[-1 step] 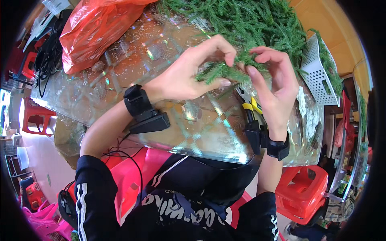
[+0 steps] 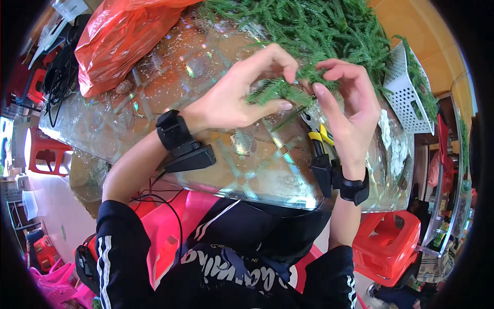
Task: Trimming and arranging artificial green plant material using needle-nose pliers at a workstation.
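My left hand (image 2: 226, 103) is closed, pinching a green artificial pine sprig (image 2: 280, 92) between thumb and fingers. My right hand (image 2: 357, 110) grips the sprig's other side with curled fingers, partly hiding it. Both hands are held over the table (image 2: 206, 154), their fingertips close together. Behind them spreads a large heap of similar green sprigs (image 2: 319, 26). Pliers with yellow-and-black handles (image 2: 323, 135) lie on the table beside my right wrist. Where exactly the fingertips meet, the needles cover the detail.
A red plastic bag (image 2: 123, 44) stands at the far left, next to a tangle of black cables (image 2: 59, 85). At right is a white perforated basket (image 2: 404, 98) with green sprigs. Red stools (image 2: 388, 247) flank the table. Both wrists carry black strapped devices (image 2: 177, 134).
Both hands have shifted very slightly left along with the sprig. The hold on it is unchanged.
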`<state>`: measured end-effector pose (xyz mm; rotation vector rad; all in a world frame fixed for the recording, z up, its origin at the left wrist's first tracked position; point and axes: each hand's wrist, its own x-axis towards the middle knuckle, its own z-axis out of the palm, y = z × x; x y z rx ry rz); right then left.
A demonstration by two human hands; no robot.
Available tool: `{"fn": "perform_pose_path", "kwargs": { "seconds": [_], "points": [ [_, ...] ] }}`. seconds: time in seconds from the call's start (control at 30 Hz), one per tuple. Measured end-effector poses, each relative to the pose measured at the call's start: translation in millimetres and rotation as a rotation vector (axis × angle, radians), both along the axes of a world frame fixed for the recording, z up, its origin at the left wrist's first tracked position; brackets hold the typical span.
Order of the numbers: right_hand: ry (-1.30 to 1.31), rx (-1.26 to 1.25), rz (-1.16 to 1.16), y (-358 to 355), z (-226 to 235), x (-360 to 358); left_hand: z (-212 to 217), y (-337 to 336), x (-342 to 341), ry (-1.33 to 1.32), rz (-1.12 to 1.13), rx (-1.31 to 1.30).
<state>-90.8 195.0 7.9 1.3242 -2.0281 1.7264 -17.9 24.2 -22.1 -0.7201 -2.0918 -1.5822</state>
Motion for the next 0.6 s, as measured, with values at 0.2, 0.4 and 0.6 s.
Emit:
{"fn": "perform_pose_path", "kwargs": {
  "seconds": [0.2,0.4,0.6],
  "points": [
    [-0.079,0.075,0.029,0.3,3.1,9.6,-1.9,3.4,2.6,-0.148,0.172,0.210],
    [-0.057,0.035,0.016,1.7,0.8,3.2,4.2,5.3,1.0,-0.112,0.200,0.082],
    [-0.029,0.023,-0.028,0.7,-0.8,0.4,-1.5,2.5,-1.3,-0.098,0.206,0.009]
  ]
}}
